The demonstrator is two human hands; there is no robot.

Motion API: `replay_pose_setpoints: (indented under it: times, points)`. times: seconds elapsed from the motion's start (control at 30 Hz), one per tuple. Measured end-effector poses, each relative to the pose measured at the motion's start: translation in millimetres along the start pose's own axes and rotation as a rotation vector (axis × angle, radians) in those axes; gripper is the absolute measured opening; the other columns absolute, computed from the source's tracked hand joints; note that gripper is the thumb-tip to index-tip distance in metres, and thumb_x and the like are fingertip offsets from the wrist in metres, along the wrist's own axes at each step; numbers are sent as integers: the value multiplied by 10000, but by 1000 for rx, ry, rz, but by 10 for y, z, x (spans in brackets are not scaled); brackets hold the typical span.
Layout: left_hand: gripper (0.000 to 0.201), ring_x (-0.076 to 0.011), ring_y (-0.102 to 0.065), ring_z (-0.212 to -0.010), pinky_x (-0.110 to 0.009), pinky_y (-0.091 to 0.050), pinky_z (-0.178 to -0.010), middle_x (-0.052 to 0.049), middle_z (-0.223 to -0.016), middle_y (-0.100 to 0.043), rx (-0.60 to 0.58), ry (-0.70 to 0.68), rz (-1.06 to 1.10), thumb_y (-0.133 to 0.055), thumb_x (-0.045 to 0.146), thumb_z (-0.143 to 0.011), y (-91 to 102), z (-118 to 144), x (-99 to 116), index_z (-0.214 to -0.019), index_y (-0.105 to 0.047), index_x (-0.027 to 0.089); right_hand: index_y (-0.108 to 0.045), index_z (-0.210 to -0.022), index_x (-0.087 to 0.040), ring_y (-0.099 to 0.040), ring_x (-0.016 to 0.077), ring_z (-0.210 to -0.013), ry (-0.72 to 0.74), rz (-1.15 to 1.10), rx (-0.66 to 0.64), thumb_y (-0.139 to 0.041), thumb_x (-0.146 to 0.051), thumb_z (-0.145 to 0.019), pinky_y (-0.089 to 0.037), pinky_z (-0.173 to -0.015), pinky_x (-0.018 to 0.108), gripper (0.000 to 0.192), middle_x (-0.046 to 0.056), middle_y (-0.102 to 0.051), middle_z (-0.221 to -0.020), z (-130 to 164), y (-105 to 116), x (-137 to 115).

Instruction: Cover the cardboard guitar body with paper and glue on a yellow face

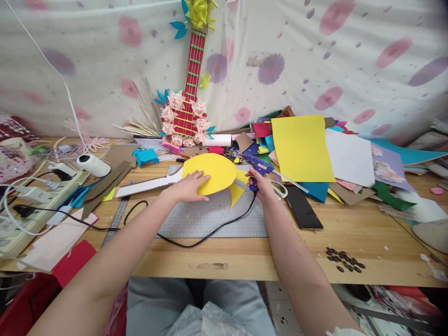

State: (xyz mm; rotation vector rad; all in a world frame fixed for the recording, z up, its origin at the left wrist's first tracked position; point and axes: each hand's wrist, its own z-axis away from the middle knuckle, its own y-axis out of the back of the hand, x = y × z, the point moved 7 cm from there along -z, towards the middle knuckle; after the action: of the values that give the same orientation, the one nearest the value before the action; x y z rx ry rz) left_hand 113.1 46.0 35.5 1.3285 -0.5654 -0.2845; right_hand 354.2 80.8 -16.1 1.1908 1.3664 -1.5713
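My left hand point(191, 187) lies with fingers stretched out on a yellow oval piece point(219, 170), perhaps foam or card. From that oval a long white strip with a brown edge point(143, 185) runs out to the left. My right hand point(262, 183) is closed around a dark blue glue gun point(261, 164), whose clear glue stick point(290, 180) sticks out at the back. The gun's nozzle points left, near the oval's right side. Yellow pointed scraps point(236, 194) sit beside the oval. Beneath is a grey cutting mat point(210, 219), crossed by the gun's black cord point(196, 244).
A red paper guitar with pink flowers point(189, 109) leans at the back. Scissors point(280, 190), a phone point(304, 207) and dark oval beads point(345, 260) lie on the right. Yellow sheets point(303, 149) top a pile. Power strips point(31, 200) and a metal ruler point(116, 220) are left.
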Motion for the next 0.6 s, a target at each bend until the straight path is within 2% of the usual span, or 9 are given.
replay_pose_setpoints:
  times: [0.1,0.2,0.3,0.4,0.47,0.53,0.6]
  points:
    - [719,-260,-231,-1362,-383,-227,-1090,-98,-1475,-275,23,-10,89,-533,543,-748,38,16,-49,-1369,-376,218,-559,-666,-180,-411,27,-377,10,20,-45,-741,-473,-588,-417,-358,188,353,-21,-591,-638,21,-43,-53]
    - [488,-222,-430,-1255,-332,-325,-1035,-79,-1362,-471,151,80,200,-422,407,-842,164,15,-211,-1268,-507,186,-565,-665,-176,-407,28,-380,42,41,-95,-733,-483,-598,-422,-358,189,357,-21,-588,-628,48,-95,-156]
    - [386,-233,-589,-1049,-345,-441,-891,-93,-1116,-649,429,323,289,-358,332,-876,376,100,-545,-1123,-597,157,-570,-694,-174,-418,38,-387,43,116,-133,-731,-476,-611,-430,-362,195,352,-7,-615,-640,58,-126,-256]
    - [360,-256,-622,-934,-380,-467,-792,-107,-996,-675,793,614,318,-334,357,-895,638,395,-935,-1041,-603,168,-579,-744,-169,-429,46,-393,-1,230,-200,-720,-466,-634,-430,-366,201,346,21,-653,-681,55,-164,-328]
    - [408,-277,-606,-959,-419,-450,-792,-147,-1023,-656,895,717,312,-257,357,-917,772,582,-1140,-1065,-576,151,-584,-766,-164,-437,46,-409,-41,295,-273,-711,-463,-649,-438,-383,201,346,36,-669,-725,61,-210,-366]
    - [411,-285,-598,-976,-433,-440,-796,-159,-1041,-646,1007,863,309,-245,347,-919,893,819,-1345,-1050,-578,145,-585,-774,-161,-445,45,-428,-86,343,-352,-704,-463,-661,-443,-405,200,343,42,-673,-762,78,-271,-394]
    - [404,-302,-580,-1019,-463,-425,-815,-157,-1083,-633,1086,945,284,-246,329,-918,996,1011,-1485,-1062,-569,134,-588,-782,-163,-449,43,-441,-126,380,-428,-700,-462,-668,-432,-418,195,339,40,-672,-783,103,-340,-410]
